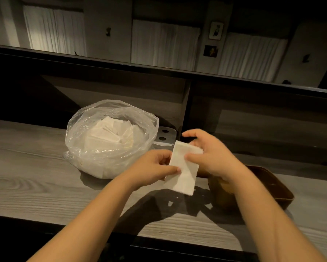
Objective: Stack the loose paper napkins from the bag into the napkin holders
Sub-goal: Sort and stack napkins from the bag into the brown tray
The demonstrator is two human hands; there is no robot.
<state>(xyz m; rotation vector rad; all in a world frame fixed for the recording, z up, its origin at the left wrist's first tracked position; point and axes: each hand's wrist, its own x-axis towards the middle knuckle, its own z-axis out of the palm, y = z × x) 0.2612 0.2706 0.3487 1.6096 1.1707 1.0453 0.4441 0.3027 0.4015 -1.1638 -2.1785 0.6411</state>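
Observation:
A clear plastic bag (pixel 109 137) full of loose white paper napkins sits open on the grey wooden counter (pixel 36 167). Just right of it, above the counter, a folded white napkin (pixel 183 171) hangs between both hands. My left hand (pixel 151 169) pinches its left edge with thumb and fingers. My right hand (pixel 209 156) grips its upper right part, the thumb lying on the face of the napkin. A dark brown napkin holder (pixel 268 188) lies on the counter under my right wrist, partly hidden by it.
A pale object with two dark round holes (pixel 164 137) stands behind the bag against the counter's back panel. A dark raised ledge (pixel 177 70) runs across above. The counter's front edge (pixel 158 241) is near my forearms.

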